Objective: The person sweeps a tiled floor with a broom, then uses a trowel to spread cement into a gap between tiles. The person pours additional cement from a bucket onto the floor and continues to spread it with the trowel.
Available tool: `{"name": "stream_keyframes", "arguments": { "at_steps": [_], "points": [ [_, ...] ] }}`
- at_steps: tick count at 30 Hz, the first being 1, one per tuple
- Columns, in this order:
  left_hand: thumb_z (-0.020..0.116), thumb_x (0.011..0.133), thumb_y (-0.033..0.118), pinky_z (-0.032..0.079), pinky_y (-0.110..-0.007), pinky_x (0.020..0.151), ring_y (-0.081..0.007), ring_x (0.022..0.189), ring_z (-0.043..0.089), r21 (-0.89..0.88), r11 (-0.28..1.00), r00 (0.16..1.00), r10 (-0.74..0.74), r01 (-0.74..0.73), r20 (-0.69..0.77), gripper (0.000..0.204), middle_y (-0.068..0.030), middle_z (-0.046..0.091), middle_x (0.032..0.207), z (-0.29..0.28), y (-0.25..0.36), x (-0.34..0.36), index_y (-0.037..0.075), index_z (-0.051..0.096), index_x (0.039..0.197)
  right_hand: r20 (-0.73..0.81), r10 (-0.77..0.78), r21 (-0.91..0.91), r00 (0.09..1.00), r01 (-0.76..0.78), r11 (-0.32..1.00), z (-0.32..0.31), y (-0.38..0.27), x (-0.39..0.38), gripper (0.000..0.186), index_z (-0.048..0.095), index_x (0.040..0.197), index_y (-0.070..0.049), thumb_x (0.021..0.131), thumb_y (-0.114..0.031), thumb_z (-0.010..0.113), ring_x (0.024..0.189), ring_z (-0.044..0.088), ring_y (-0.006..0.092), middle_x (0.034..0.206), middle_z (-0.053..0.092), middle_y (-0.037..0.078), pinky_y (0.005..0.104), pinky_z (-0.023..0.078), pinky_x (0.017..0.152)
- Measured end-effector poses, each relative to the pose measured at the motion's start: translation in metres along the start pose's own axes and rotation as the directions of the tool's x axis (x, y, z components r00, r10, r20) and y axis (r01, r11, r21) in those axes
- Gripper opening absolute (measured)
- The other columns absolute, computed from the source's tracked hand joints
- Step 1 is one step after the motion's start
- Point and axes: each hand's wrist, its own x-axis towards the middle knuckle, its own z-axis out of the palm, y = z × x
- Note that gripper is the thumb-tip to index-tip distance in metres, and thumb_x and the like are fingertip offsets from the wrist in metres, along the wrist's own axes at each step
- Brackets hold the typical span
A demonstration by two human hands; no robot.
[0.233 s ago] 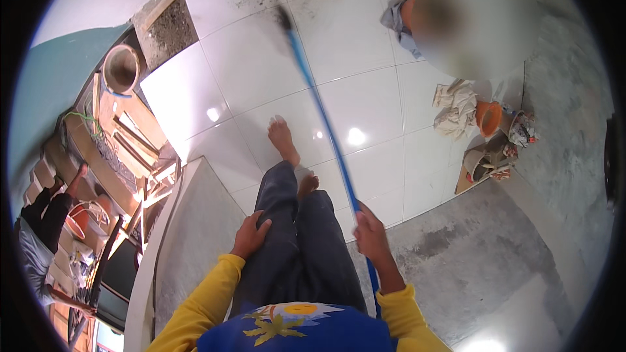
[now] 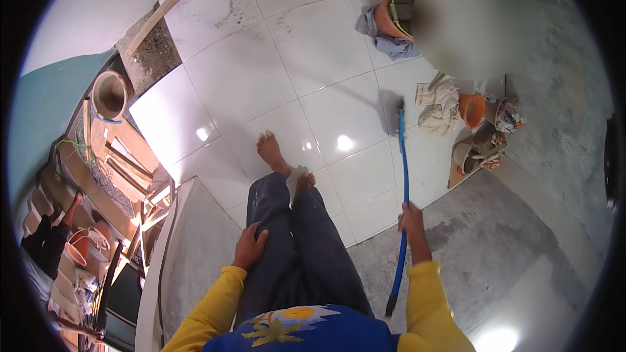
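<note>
My right hand (image 2: 412, 218) is wrapped round the blue handle of a long broom (image 2: 405, 169), out to my right. The broom's dark, narrow head rests on or just above the white tiles, close to a pile of pale cloth (image 2: 440, 105). Behind my grip, the black-tipped end of the handle hangs over the grey concrete. My left hand (image 2: 250, 246) lies on my left thigh, holding nothing, its thumb apart from the fingers. My bare feet stand on the tiled floor (image 2: 345, 111).
Right of the cloth are an orange bucket (image 2: 473, 112) and a container of tools (image 2: 468, 156). Farther off stands an orange bucket with cloth (image 2: 390, 16), beside a blurred patch. A beige bucket (image 2: 109, 94), wood pieces (image 2: 127, 166) and a person (image 2: 45, 248) are at left.
The broom's head has swung right and nearer, from the far middle tiles to beside the cloth. My right hand has moved right with the handle; my left hand stays on my thigh.
</note>
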Motion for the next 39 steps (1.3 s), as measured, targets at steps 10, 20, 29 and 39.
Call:
{"name": "stream_keyframes", "arguments": {
  "at_steps": [10, 20, 29, 39],
  "points": [
    [0.061, 0.103, 0.047, 0.048, -0.047, 0.108, -0.041, 0.127, 0.061, -0.005, 0.998, 0.998, 0.056, -0.056, -0.012, 0.059, -0.0248, 0.063, 0.136, -0.026, 0.025, 0.019, 0.005, 0.058, 0.144, 0.158, -0.561, -0.354, 0.812, 0.577, 0.736, 0.163, -0.174, 0.001, 0.048, 0.049, 0.147, -0.004, 0.105, -0.027, 0.051, 0.105, 0.064, 0.0573, 0.112, 0.068, 0.037, 0.0607, 0.052, 0.091],
    [0.06, 0.103, 0.045, 0.048, -0.048, 0.108, -0.0416, 0.127, 0.061, 0.014, 1.0, 0.998, 0.024, -0.023, -0.059, 0.056, -0.024, 0.064, 0.136, -0.064, 0.077, 0.034, 0.007, 0.058, 0.144, 0.104, -0.372, -0.4, 0.922, 0.382, 0.833, 0.104, -0.184, 0.035, 0.052, 0.049, 0.152, 0.001, 0.108, -0.026, 0.053, 0.075, 0.074, 0.037, 0.083, 0.072, 0.023, 0.0432, 0.056, 0.066],
    [0.06, 0.103, 0.044, 0.048, -0.047, 0.108, -0.0394, 0.128, 0.061, 0.013, 1.0, 0.993, 0.025, -0.024, -0.115, 0.054, -0.024, 0.064, 0.135, -0.058, 0.095, 0.055, 0.006, 0.06, 0.142, 0.095, -0.525, -0.427, 0.846, 0.511, 0.746, 0.047, -0.105, 0.012, 0.053, 0.044, 0.155, -0.003, 0.109, -0.029, 0.052, 0.097, 0.07, 0.0502, 0.104, 0.072, 0.031, 0.0538, 0.057, 0.083],
    [0.063, 0.102, 0.04, 0.05, -0.05, 0.101, -0.0446, 0.117, 0.063, 0.125, 0.99, 0.984, -0.042, 0.064, -0.172, 0.052, -0.0259, 0.065, 0.127, -0.006, 0.193, 0.057, 0.005, 0.059, 0.142, 0.233, -0.488, -0.426, 0.841, 0.539, 0.726, 0.034, -0.213, 0.147, 0.05, 0.04, 0.154, -0.004, 0.11, -0.026, 0.049, 0.085, 0.07, 0.0525, 0.092, 0.071, 0.031, 0.0605, 0.057, 0.073]
  ]
}}
